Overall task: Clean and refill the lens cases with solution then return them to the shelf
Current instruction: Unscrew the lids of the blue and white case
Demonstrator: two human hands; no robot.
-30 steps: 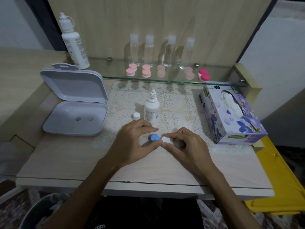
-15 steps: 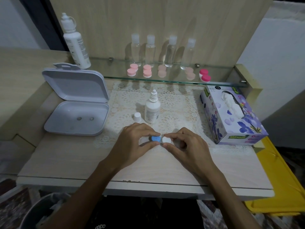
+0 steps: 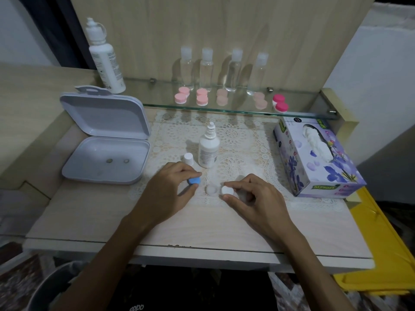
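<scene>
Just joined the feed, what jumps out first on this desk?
Both hands at the near middle: the left hand pinches a blue cap, the right hand a white cap, an open lens case well between them. Behind stands an uncapped solution bottle; pink lens cases line the glass shelf.

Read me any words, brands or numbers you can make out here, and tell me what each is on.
"Mysoft": green label on the tissue box's front end.
Other tissue box print: too blurred to read.
Small solution bottle label: too small to read.
Large bottle label: too small to read.
</scene>
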